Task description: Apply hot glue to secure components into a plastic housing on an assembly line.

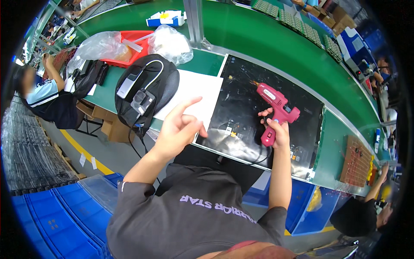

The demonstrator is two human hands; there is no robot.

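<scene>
My right hand [278,131] is wrapped round the handle of a dark pink hot glue gun [274,99]. Its metal nozzle points to the far left, above a black mat [237,103], and a dark cord runs down from the handle. My left hand [179,131] is raised near the mat's left edge with nothing in it. The index finger stretches out, and the other fingers are loosely bent and apart from the thumb. Behind that hand lies a white sheet [196,88].
Left of the sheet, a black bag [166,86] bears a white device [128,85], a grey device [142,101] and cables. Beyond are a red bin [136,56] and plastic bags [170,45]. Co-workers sit at both sides. Blue crates [51,220] stand at lower left; a brown board [356,160] lies right.
</scene>
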